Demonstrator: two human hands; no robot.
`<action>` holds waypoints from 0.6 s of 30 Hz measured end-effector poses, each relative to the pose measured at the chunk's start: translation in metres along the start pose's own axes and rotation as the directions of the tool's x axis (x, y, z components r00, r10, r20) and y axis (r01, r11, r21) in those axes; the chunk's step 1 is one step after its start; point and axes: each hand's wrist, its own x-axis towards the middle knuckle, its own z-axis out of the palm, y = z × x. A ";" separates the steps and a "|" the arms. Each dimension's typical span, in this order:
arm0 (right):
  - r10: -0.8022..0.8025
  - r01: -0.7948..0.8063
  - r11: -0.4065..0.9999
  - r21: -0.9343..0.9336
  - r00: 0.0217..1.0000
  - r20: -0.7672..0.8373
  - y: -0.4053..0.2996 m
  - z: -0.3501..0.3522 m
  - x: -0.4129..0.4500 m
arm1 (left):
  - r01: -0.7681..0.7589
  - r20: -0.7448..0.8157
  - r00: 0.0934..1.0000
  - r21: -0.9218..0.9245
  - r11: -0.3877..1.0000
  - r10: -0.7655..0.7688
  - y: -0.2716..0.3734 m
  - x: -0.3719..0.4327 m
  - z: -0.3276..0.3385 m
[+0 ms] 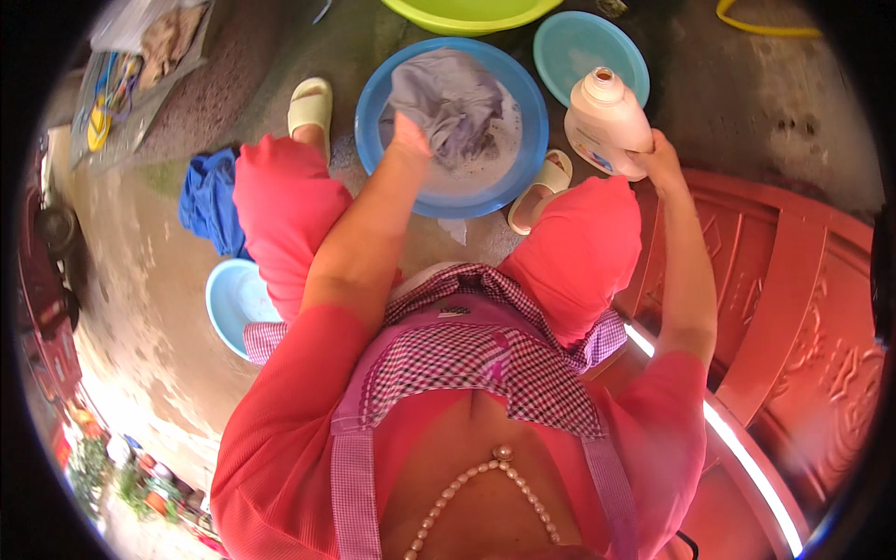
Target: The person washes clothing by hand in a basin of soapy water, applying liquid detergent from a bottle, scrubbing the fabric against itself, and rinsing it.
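Note:
My left hand [411, 136] grips a wet grey cloth [448, 98], raised partly over a blue plastic basin [365, 133]. Sudsy water [465, 175] fills the basin, and the cloth's lower folds hang down to it. My right hand [658, 166] holds a pale pink plastic detergent bottle [607, 126] by its handle, to the right of the basin. The bottle stays roughly upright, its neck uncapped; a label with writing is on its side. The fingers of my left hand are mostly hidden behind the cloth.
A teal basin [595, 52] lies behind the bottle, and a yellow-green basin [472, 21] is at the top. Blue cloth [210, 199] and a light-blue basin [234, 308] are by my left leg. A red panelled door [763, 301] stands at the right.

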 end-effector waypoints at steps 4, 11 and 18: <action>0.126 -0.141 0.988 -0.068 0.974 -0.190 0.073 0.011 0.000 | 0.027 0.008 1.000 0.097 0.995 -0.028 0.000 0.004 -0.004; 0.315 -0.411 0.908 -0.085 0.800 -0.511 0.224 0.037 -0.031 | 0.088 -0.252 0.963 -0.053 0.995 -0.099 -0.010 0.009 -0.006; 0.438 -0.472 0.880 0.059 0.755 -0.489 0.252 0.072 -0.071 | 0.127 -0.108 0.986 0.004 0.992 -0.125 -0.009 0.019 -0.003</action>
